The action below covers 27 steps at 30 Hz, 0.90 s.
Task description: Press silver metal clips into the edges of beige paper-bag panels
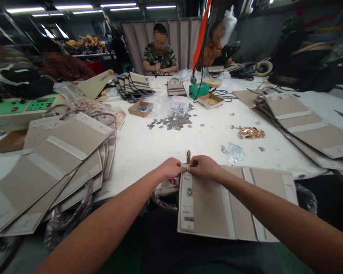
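A beige bag panel with pale strips across it lies over the table's front edge. My left hand is closed on the panel's upper left corner, its thumb and finger pressed at the rim. My right hand is pinched on the same corner, fingertips close to the left ones; whatever is in them is too small to make out. A shiny brown and gold strap piece sticks out past the panel's edge between both hands. Two small metal plates, an upper one and a lower one, sit on the panel's left strip.
Stacked panels lie left and right. On the white table are grey metal plates, gold fittings, pale flat pieces, two cardboard boxes and a green box. Several people sit around the table.
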Available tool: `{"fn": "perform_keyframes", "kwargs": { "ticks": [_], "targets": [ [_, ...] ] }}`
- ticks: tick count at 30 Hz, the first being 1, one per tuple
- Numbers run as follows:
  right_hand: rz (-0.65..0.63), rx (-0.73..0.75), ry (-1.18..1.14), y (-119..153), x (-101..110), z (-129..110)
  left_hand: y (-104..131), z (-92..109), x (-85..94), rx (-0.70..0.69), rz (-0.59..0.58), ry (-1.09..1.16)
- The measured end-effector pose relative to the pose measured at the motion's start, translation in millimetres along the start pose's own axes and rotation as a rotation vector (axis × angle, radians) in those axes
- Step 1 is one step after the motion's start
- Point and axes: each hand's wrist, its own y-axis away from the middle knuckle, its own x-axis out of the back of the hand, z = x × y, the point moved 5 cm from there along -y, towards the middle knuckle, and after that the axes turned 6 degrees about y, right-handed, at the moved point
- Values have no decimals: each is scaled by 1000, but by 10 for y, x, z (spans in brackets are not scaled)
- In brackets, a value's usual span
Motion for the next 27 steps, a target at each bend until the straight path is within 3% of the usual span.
{"fn": "perform_keyframes", "kwargs": {
  "ticks": [4, 8, 16, 20, 27],
  "targets": [
    [39, 14, -157, 60, 228, -71, -73, -12, 1, 26, -6, 46],
    [338, 93, -584, 231, 513, -156, -179, -47, 16, 16, -7, 85],
    [658, 159, -1095, 214, 531, -61, -213, -107, 2, 47, -13, 143],
    [581, 210, -1177, 69, 451, -266, -181, -83, -1, 59, -1, 169],
    [413, 256, -924, -55, 313, -531, -175, -78, -19, 39, -29, 220]
  ]
}}
